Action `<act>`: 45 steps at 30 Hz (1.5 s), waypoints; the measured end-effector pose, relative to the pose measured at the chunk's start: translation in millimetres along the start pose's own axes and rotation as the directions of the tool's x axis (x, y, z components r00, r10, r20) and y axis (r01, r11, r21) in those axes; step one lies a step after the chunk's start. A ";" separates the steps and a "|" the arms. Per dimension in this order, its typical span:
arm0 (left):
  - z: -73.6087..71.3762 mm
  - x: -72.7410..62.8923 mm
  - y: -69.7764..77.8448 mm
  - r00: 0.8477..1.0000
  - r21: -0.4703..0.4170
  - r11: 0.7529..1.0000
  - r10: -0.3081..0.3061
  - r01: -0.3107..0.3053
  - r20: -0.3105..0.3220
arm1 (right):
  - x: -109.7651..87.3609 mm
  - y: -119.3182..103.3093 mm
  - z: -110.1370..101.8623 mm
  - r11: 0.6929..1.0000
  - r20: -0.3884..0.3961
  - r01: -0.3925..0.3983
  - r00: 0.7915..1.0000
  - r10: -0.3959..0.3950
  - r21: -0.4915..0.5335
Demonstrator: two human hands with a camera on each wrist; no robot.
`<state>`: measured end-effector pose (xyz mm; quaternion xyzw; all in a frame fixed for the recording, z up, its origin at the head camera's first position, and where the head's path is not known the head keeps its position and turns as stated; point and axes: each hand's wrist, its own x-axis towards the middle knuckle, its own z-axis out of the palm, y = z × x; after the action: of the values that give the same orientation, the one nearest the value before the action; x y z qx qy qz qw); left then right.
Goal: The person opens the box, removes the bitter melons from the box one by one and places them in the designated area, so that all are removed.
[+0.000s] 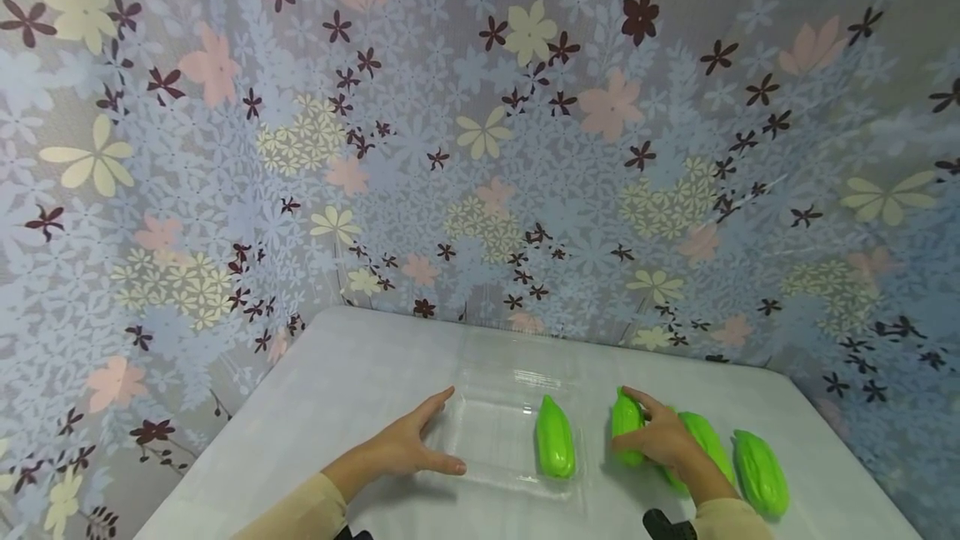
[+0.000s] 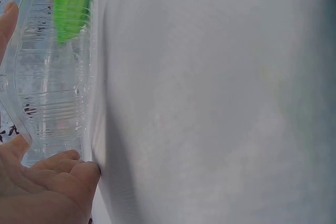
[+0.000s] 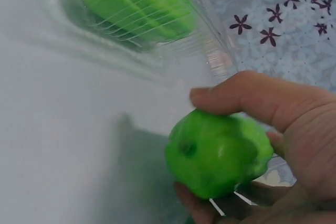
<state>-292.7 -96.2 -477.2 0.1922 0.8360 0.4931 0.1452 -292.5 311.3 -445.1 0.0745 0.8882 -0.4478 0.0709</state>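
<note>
A clear plastic container lies on the table with its hinged lid spread back. One bright green, ribbed, elongated vegetable rests inside, toward the right; the left wrist view shows it through the ribbed wall. My left hand is at the container's left end, thumb and fingers spread about the corner; whether they press on it is hard to tell. Just right of the container, my right hand holds a similar green vegetable between thumb and fingers, its dimpled end facing the right wrist camera.
Two more green vegetables lie to the right on the white tabletop: one partly behind my right hand, another farther right. A flower-patterned curtain hangs behind the table and along its sides.
</note>
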 end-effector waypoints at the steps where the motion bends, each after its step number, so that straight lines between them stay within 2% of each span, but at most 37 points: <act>1: -0.2 -0.1 0.0 1.000 0.000 1.000 -0.002 0.002 0.000 | -0.1 0.4 0.2 1.000 -0.002 0.000 1.000 0.000 -0.030; 5: -0.7 -0.8 -0.7 1.000 -0.003 1.000 -0.004 0.004 0.003 | -1.1 -0.6 3.1 0.989 -0.007 0.013 1.000 -0.014 -0.148; 11: -1.0 -1.3 -0.1 1.000 -0.003 1.000 0.008 -0.008 0.001 | -3.2 -4.9 3.4 0.939 -0.009 0.023 1.000 -0.028 -0.342; 15: -0.8 -1.0 0.2 1.000 0.003 1.000 0.012 -0.012 0.002 | -5.1 -5.3 1.1 0.927 -0.007 0.000 1.000 -0.003 -0.376; 18: -0.2 -1.2 0.2 1.000 0.005 1.000 0.014 -0.014 0.006 | -5.7 -3.5 0.4 0.927 0.000 0.000 1.000 0.000 -0.376; 24: 0.0 -0.4 0.4 1.000 -0.008 1.000 0.012 -0.012 0.009 | -3.2 -4.1 -0.9 0.921 -0.010 0.035 0.999 -0.042 -0.389; 27: -0.2 0.6 -0.5 1.000 -0.012 1.000 0.010 -0.010 0.010 | -4.4 -9.6 -1.9 0.928 -0.069 0.058 0.994 -0.089 -0.369; 30: -0.4 1.1 -0.8 1.000 -0.011 1.000 0.006 -0.006 0.011 | -6.3 -15.4 -3.4 0.935 -0.143 0.092 0.978 -0.149 -0.341; 34: -0.6 0.8 0.3 1.000 -0.008 1.000 0.001 -0.001 0.013 | -7.6 -24.6 -3.6 0.946 -0.198 0.096 0.967 -0.163 -0.309; 45: 0.0 0.7 -0.4 1.000 -0.014 1.000 0.006 -0.006 0.009 | -15.1 -42.6 7.3 0.969 -0.149 0.165 0.970 -0.193 -0.184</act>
<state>-293.5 -96.1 -477.6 0.1959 0.8314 0.4982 0.1489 -285.6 279.3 -413.1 0.0243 0.9292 -0.3668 -0.0378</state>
